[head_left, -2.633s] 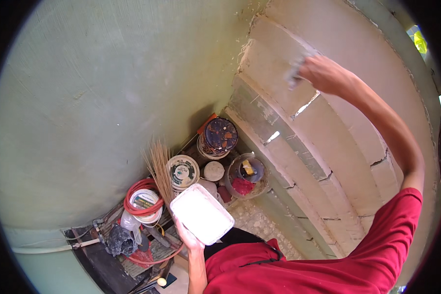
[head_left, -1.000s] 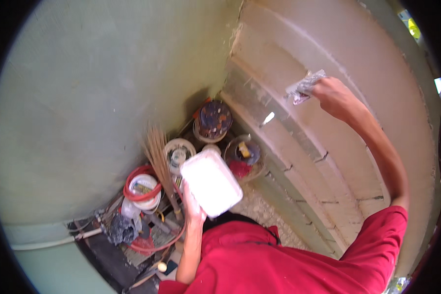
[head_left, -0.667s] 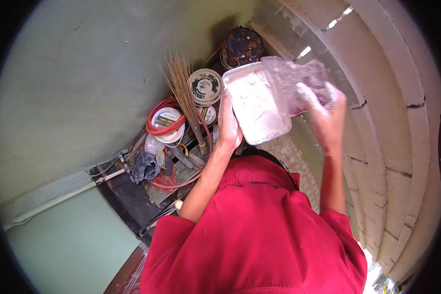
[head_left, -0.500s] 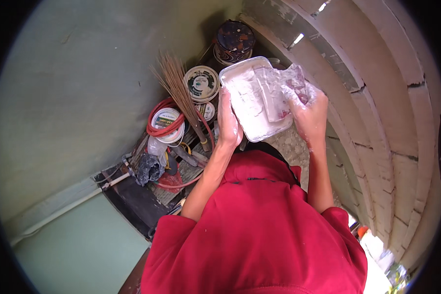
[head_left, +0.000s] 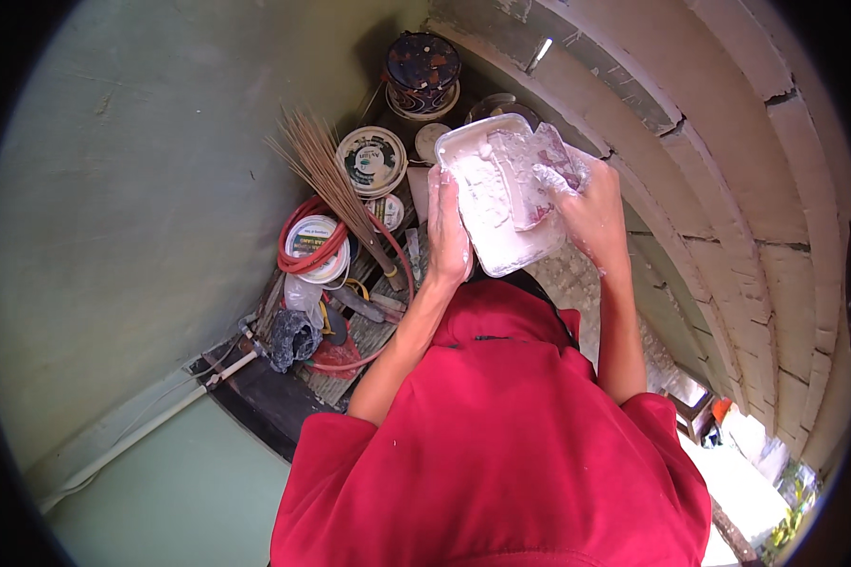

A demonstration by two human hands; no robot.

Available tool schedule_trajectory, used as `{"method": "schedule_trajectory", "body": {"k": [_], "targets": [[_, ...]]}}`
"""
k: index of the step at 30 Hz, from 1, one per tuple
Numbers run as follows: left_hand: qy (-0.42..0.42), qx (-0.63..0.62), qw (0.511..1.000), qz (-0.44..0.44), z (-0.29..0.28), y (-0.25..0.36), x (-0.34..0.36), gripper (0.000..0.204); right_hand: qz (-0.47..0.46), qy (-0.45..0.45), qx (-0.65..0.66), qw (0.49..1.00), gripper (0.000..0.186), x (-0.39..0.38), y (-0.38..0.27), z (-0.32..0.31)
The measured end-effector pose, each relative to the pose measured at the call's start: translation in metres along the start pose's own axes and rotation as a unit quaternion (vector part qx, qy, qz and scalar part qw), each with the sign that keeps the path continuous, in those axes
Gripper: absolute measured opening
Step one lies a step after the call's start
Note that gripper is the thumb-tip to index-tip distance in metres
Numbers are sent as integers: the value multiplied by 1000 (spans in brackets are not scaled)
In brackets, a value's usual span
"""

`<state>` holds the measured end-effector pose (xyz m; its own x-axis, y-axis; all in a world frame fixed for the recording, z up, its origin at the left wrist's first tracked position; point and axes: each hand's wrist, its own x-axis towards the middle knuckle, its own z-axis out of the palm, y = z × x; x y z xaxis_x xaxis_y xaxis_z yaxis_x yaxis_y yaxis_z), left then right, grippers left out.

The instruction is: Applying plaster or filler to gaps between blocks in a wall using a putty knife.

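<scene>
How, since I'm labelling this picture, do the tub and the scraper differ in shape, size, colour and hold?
The tub is hollow with a raised rim; the scraper is flat.
The tub looks larger than the scraper, which overlaps it in view.
The tub is whitish; the scraper shows reddish-purple patches.
The left hand holds the tub, the right hand the scraper.
Both carry white paste.

Soft daylight, glaring white at four o'clock, falls on the pale tray (head_left: 514, 258) before me, in fair focus. Shadow dims the green wall (head_left: 189, 189) near twelve. Fisheye bends the tan wall (head_left: 719, 132) at two; corners go black.
</scene>
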<state>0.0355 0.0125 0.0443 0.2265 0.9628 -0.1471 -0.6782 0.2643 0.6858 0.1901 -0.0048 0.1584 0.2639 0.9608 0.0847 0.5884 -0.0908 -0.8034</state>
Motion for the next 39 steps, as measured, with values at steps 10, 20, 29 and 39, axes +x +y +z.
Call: {"method": "schedule_trajectory", "body": {"k": [10, 20, 29, 39], "targets": [[-32, 27, 999, -8, 3, -3, -8, 45, 30, -58, 30, 997, 28, -10, 1, 2], [-9, -9, 1000, -25, 0, 6, 0, 51, 16, -77, 69, 995, 30, -25, -4, -3], [-20, 26, 999, -3, 9, 1, -4, 43, -8, -15, 57, 998, 25, -46, 4, 16], [-2, 57, 998, -36, 12, -10, -15, 34, 103, -6, 156, 982, 24, -54, 36, 32]]}}
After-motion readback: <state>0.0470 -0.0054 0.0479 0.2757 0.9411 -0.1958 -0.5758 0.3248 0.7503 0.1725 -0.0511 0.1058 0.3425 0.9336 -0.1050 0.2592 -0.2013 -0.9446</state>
